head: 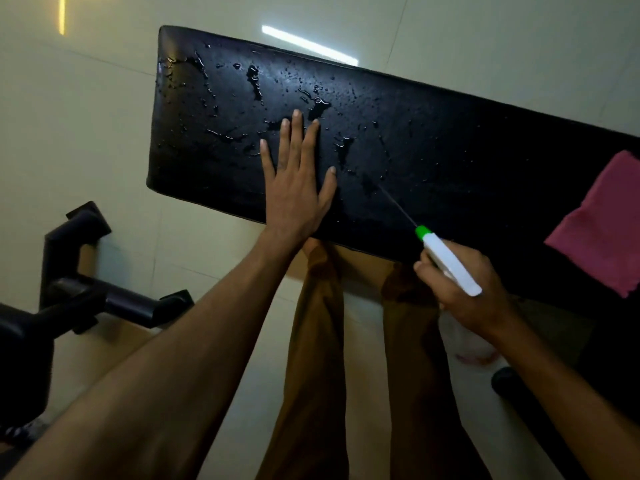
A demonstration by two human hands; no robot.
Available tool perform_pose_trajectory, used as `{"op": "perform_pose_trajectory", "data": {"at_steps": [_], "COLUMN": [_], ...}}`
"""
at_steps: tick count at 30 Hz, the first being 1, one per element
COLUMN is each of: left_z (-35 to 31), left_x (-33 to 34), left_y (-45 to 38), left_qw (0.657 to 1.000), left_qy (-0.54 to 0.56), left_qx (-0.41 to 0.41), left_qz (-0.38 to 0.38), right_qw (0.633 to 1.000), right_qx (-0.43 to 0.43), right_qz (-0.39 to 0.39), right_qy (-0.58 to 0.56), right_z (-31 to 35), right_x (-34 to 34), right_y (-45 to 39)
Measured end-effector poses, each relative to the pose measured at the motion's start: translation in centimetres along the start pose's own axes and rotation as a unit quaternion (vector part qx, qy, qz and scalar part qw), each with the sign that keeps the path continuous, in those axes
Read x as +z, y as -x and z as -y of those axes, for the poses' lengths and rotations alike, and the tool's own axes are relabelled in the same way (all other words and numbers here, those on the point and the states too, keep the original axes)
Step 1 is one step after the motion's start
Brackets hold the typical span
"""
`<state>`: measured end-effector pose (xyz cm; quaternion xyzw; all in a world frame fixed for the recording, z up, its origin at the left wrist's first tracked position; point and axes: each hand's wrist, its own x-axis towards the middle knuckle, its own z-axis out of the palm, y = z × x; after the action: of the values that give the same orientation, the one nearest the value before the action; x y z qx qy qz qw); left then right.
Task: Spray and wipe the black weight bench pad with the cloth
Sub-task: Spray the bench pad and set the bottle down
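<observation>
Nearest the camera, two bare forearms reach forward over a pair of legs in brown trousers [311,358] standing on a pale tiled floor [86,116].

The right hand [464,289] is curled around a spray bottle [450,263], white at the head with a green nozzle, and holds it just off the near edge of the bench pad [433,140]. The nozzle points at the pad and a thin jet runs from it onto the black surface (the line is faint but visible). The bottle's body below the hand is blurred and hard to make out.

The left hand [298,181] lies flat on the pad near its near edge, fingers straight and spread, palm down, gripping nothing.

The pad is a long black cushion running from the upper left toward the right edge of the view. Drops and streaks of liquid glisten on it, thickest toward its left end and around the left fingertips.

A pink cloth [602,226] rests on the pad toward its right end, hanging over the near edge, well apart from both hands.

At the lower left, a black metal frame [79,271] stands on the floor.
</observation>
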<state>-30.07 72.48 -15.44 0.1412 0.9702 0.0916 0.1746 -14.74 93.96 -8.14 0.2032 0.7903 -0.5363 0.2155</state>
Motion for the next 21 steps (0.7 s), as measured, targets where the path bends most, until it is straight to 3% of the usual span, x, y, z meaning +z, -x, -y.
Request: {"op": "perform_pose_trajectory", "data": {"at_steps": [8,21], "left_z": [-2.1,-6.7], "left_x": [0.0,1.5], "left_y": [0.0,2.3], "left_qw": [0.998,0.991], "left_qy": [-0.024,-0.029], "left_qx": [0.041,0.105], "left_qz": [0.039,0.08], "right_qw": [0.995,0.999], "right_qx": [0.036,0.04], "right_qz": [-0.072,0.021], "right_qy": [-0.054,-0.015], "right_z": [-0.2,-5.7], "right_x": [-3.6,-4.0], "right_y": [-0.9,6.7]}}
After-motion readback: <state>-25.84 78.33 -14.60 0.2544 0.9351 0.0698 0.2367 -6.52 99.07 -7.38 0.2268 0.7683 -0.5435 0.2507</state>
